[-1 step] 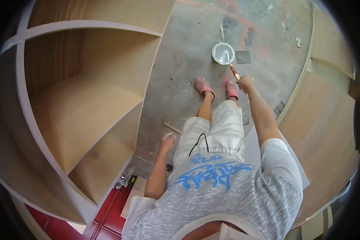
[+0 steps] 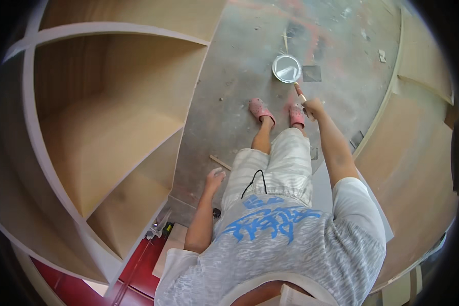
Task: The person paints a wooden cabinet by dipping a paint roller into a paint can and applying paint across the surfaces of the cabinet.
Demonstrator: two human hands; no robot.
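In my right hand (image 2: 315, 108) a paintbrush (image 2: 300, 93) with a pale wooden handle and a reddish-brown band is gripped, fingers wrapped round it. Its tip points away from me, at the near right rim of a round can (image 2: 286, 69); whether it touches the rim I cannot tell. Whitish, shiny liquid seems to fill the can, which stands on the floor ahead of my feet. My left hand (image 2: 215, 178) hangs beside my left thigh, fingers loosely bent and apart, with nothing seen in it. A thin wooden stick (image 2: 220, 162) lies on the floor near it.
Open wooden shelving (image 2: 107, 117) with pale edges rises close on my left. A large wooden panel (image 2: 403, 153) stands along the right. On the stained concrete floor (image 2: 229, 66) lies a dark square piece (image 2: 311, 74) next to the can. Red panels (image 2: 140, 268) are at lower left.
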